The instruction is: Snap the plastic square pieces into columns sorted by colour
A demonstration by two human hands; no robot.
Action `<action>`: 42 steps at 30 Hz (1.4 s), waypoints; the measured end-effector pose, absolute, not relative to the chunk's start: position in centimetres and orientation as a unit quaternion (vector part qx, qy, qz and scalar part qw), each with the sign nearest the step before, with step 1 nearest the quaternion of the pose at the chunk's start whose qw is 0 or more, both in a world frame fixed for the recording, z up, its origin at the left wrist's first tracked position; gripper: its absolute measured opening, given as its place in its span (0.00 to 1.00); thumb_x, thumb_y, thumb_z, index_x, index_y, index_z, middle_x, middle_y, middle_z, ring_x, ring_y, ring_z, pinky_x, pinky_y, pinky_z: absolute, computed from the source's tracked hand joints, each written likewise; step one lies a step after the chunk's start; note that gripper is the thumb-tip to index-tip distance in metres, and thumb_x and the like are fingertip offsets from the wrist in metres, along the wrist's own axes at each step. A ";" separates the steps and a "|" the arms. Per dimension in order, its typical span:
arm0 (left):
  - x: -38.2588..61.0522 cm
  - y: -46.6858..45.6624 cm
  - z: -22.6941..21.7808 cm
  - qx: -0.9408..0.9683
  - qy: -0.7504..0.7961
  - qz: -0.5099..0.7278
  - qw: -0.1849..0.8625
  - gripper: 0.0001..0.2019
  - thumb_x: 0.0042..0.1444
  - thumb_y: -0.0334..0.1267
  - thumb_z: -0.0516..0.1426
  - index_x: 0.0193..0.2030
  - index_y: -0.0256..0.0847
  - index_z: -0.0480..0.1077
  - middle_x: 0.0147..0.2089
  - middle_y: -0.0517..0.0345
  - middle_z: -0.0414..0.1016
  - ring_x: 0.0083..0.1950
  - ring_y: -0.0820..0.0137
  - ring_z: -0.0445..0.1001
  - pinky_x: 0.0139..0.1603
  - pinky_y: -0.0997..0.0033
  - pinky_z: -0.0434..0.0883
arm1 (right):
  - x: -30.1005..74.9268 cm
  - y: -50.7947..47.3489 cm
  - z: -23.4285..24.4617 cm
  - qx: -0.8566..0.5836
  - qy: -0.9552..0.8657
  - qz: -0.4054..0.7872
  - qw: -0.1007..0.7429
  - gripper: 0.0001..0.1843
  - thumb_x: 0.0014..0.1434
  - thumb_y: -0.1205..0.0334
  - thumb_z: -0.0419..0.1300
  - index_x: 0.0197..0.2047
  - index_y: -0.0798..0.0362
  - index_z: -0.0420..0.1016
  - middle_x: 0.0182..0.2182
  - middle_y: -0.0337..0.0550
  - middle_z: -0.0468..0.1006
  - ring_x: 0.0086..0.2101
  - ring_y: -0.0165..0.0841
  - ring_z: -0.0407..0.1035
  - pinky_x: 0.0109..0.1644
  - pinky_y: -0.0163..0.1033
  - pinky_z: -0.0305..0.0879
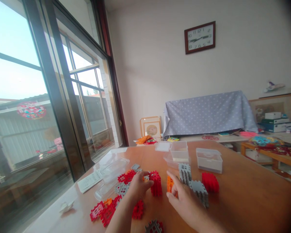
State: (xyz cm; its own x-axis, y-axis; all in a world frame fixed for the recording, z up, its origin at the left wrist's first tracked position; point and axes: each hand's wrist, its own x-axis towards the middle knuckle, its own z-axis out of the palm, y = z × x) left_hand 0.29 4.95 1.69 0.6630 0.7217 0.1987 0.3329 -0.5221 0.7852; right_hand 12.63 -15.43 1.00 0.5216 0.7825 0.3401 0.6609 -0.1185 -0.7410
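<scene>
Orange block (pixel 170 184) pinched between thumb and forefinger of right hand (pixel 183 202); left hand (pixel 138 188) half-curled against red block stack (pixel 156 185) on bench (pixel 244 200), grip indeterminate.

A brown wooden table (pixel 244 200) carries scattered red, grey and orange interlocking blocks (pixel 210 182), clear plastic boxes (pixel 209 160), loose lids (pixel 163 146), a printed paper sheet (pixel 89 181) and a small white scrap (pixel 66 206).

Glossy plastic blocks (pixel 156 183) lie on a smooth wooden table (pixel 244 200).

Sunlit window (pixel 26 97) left; wall clock (pixel 199 37) (brown frame).
</scene>
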 end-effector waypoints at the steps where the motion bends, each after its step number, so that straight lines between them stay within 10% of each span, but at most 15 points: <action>1: 0.3 4.9 1.7 0.834 0.318 0.260 0.369 0.26 0.48 0.40 0.65 0.56 0.35 0.77 0.57 0.43 0.79 0.58 0.54 0.75 0.60 0.62 0.68 | 12.6 -15.4 1.1 -0.744 -0.485 0.067 0.455 0.39 0.60 0.66 0.56 0.74 0.53 0.56 0.29 0.35 0.75 0.32 0.36 0.73 0.43 0.40 0.67; 29: -0.2 4.6 0.8 0.833 0.284 0.265 0.394 0.31 0.52 0.43 0.65 0.62 0.32 0.74 0.62 0.40 0.75 0.65 0.51 0.71 0.67 0.58 0.64 | 12.4 -15.4 1.0 -0.757 -0.490 0.072 0.427 0.27 0.63 0.64 0.55 0.66 0.50 0.69 0.28 0.36 0.76 0.32 0.35 0.73 0.39 0.38 0.63; 33: -0.6 4.8 1.0 0.809 0.276 0.306 0.418 0.31 0.55 0.47 0.64 0.62 0.31 0.73 0.64 0.37 0.74 0.65 0.52 0.71 0.66 0.56 0.66 | 11.0 -16.0 1.1 -0.736 -0.532 0.100 0.406 0.20 0.60 0.65 0.59 0.55 0.46 0.78 0.34 0.37 0.79 0.35 0.34 0.73 0.42 0.37 0.65; 38: -1.2 4.9 1.8 0.785 0.274 0.355 0.427 0.22 0.58 0.47 0.63 0.55 0.35 0.77 0.57 0.40 0.79 0.60 0.53 0.76 0.62 0.55 0.69 | 8.7 -16.1 0.2 -0.670 -0.651 0.174 0.311 0.38 0.48 0.59 0.73 0.62 0.37 0.74 0.55 0.38 0.77 0.52 0.41 0.71 0.57 0.40 0.64; 42: -1.3 4.8 1.9 0.785 0.268 0.358 0.429 0.20 0.58 0.46 0.63 0.54 0.36 0.77 0.55 0.41 0.80 0.57 0.53 0.77 0.60 0.55 0.70 | 8.1 -15.4 -0.8 -0.659 -0.682 0.166 0.270 0.27 0.50 0.58 0.73 0.54 0.39 0.81 0.51 0.39 0.80 0.52 0.43 0.70 0.55 0.41 0.65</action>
